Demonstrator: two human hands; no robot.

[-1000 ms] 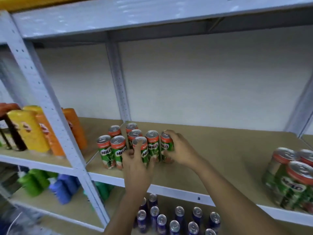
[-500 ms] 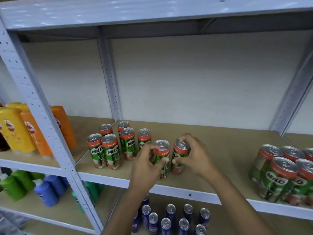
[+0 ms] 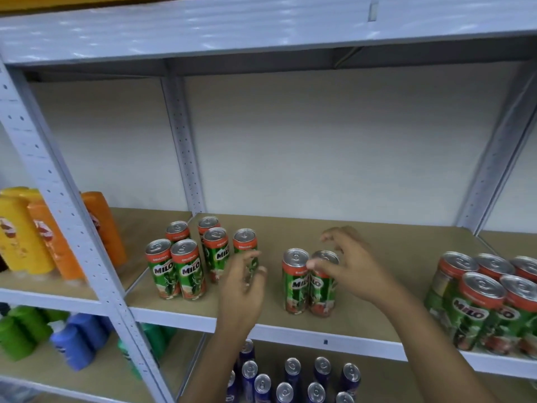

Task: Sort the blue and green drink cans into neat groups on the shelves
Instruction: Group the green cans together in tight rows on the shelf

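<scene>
my right hand is loose over the upright green can pair mid-frame, left hand hangs open and empty, nearer the green can cluster toward frame left.

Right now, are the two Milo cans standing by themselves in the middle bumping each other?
Touching. The head view shows the left Milo can and the right Milo can pressed side by side, with no shelf showing between them.

Green Milo cans with red-orange bands and silver tops, blue cans, yellow and orange bottles, tan shelf.
</scene>
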